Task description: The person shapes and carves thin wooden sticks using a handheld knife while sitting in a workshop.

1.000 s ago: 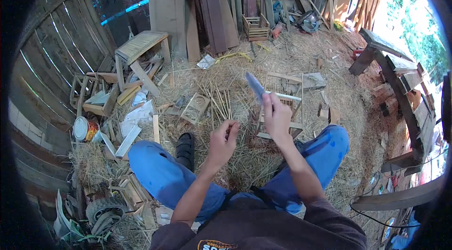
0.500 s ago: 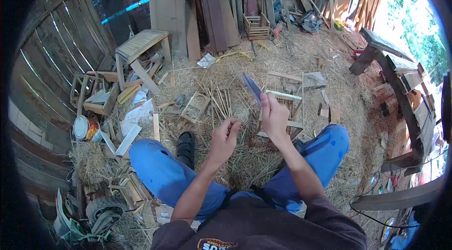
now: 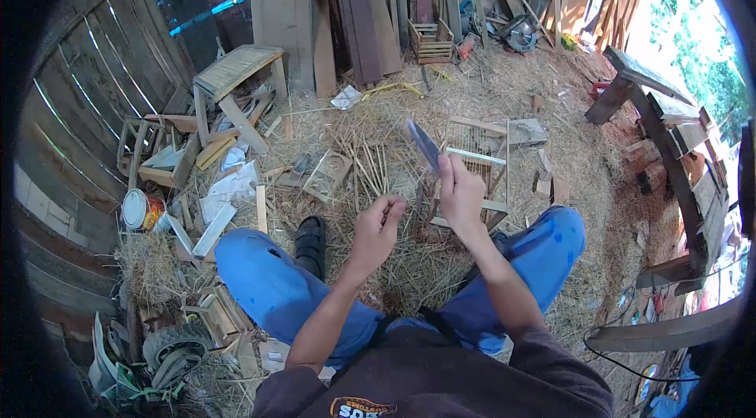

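My right hand (image 3: 461, 196) grips a knife (image 3: 424, 144), its broad grey blade pointing up and slightly left. To its left, my left hand (image 3: 376, 235) is closed in a pinch; whatever sits between the fingers, if anything, is too small to make out. Ahead of that hand several thin sticks (image 3: 368, 170) lie on the straw. Behind and beside the knife stands a small wooden frame with thin bars (image 3: 494, 168), partly covered by my right hand. A small wooden piece with a round hole (image 3: 328, 174) lies left of the sticks.
Straw and shavings cover the ground. A wooden stool (image 3: 239, 71), a paint can (image 3: 143, 210) and wood scraps are on the left. A slatted crate (image 3: 431, 41) and a circular saw (image 3: 520, 33) stand at the back. A heavy timber bench (image 3: 669, 142) runs along the right.
The knife blade tilts slightly differently, and my left hand has shifted a little. Otherwise both hands keep nearly the same places.
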Demonstrator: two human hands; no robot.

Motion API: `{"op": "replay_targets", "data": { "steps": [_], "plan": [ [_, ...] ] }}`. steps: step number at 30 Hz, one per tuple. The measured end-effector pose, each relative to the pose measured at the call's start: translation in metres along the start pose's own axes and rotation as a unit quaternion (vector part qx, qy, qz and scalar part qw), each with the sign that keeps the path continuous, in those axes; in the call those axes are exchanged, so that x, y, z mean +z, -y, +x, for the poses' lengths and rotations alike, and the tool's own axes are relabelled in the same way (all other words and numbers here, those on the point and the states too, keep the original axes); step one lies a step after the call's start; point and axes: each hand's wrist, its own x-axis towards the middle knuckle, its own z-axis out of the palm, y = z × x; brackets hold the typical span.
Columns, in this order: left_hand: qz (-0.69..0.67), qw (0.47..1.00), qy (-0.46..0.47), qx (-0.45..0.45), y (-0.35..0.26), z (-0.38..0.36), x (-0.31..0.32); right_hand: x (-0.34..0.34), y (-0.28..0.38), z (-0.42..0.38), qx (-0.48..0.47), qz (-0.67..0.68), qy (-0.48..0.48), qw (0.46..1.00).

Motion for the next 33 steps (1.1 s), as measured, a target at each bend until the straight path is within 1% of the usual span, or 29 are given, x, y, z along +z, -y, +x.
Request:
{"op": "replay_targets", "data": {
  "steps": [1, 4, 5, 8, 9, 11, 12, 13, 14, 16, 17, 19, 22, 23, 26, 27, 30, 32, 33],
  "plan": [
    [-0.004, 1.000, 0.003, 0.001, 0.006, 0.003, 0.002, 0.007, 0.002, -0.006, -0.061, 0.018, -0.048, 0.997],
    [-0.022, 1.000, -0.001, 0.016, 0.016, 0.004, 0.006, 0.004, 0.010, -0.029, -0.079, -0.031, 0.048, 0.995],
    [-0.026, 0.999, -0.007, 0.024, 0.017, 0.004, 0.006, 0.003, 0.011, -0.024, -0.079, -0.002, 0.012, 0.997],
    [0.001, 0.999, 0.024, -0.043, 0.001, 0.005, 0.000, 0.001, 0.003, -0.004, 0.004, -0.016, 0.003, 1.000],
    [-0.002, 0.999, 0.017, -0.028, 0.004, 0.005, 0.001, 0.012, -0.002, -0.016, -0.061, -0.035, -0.017, 0.997],
    [-0.009, 1.000, 0.005, 0.004, 0.012, 0.006, 0.004, 0.004, 0.009, -0.030, -0.074, -0.042, 0.047, 0.995],
    [-0.011, 1.000, 0.007, 0.002, 0.010, 0.006, 0.005, 0.002, 0.013, -0.031, -0.083, -0.044, 0.077, 0.993],
    [-0.011, 1.000, 0.009, 0.001, 0.008, 0.006, 0.003, 0.006, 0.014, -0.024, -0.078, 0.030, 0.006, 0.997],
    [-0.011, 1.000, 0.010, -0.002, 0.006, 0.006, 0.001, 0.007, 0.014, -0.020, -0.067, 0.018, 0.011, 0.998],
    [0.001, 0.999, -0.014, 0.038, 0.014, 0.009, 0.003, 0.006, 0.011, -0.015, -0.046, -0.011, 0.023, 0.999],
    [0.006, 0.998, -0.026, 0.057, 0.017, 0.010, 0.006, 0.007, 0.011, -0.020, -0.060, -0.012, 0.040, 0.997],
    [-0.013, 0.998, -0.027, 0.056, 0.021, 0.009, 0.009, 0.009, 0.014, -0.036, -0.087, -0.011, 0.071, 0.994],
    [0.000, 0.998, -0.026, 0.051, 0.017, 0.010, 0.007, 0.010, 0.009, -0.012, -0.048, -0.031, 0.021, 0.998],
    [0.009, 0.998, -0.025, 0.049, 0.016, 0.011, 0.007, 0.009, 0.011, -0.012, -0.040, -0.018, 0.027, 0.999],
    [0.018, 0.997, -0.020, 0.067, 0.027, 0.012, 0.008, 0.012, 0.015, -0.038, -0.073, -0.013, 0.081, 0.994],
    [-0.001, 0.999, -0.010, 0.043, 0.026, 0.011, 0.008, 0.013, 0.016, -0.037, -0.046, 0.000, 0.097, 0.994],
    [-0.048, 0.999, 0.013, -0.022, 0.020, 0.010, 0.004, 0.006, 0.013, -0.026, -0.046, 0.033, 0.140, 0.988],
    [-0.072, 0.995, 0.026, -0.060, 0.012, 0.010, 0.004, 0.003, 0.015, -0.025, -0.066, 0.031, 0.132, 0.989],
    [-0.095, 0.993, 0.033, -0.058, 0.017, 0.010, 0.005, 0.000, 0.016, -0.025, -0.074, 0.029, 0.128, 0.989]
  ]
}}
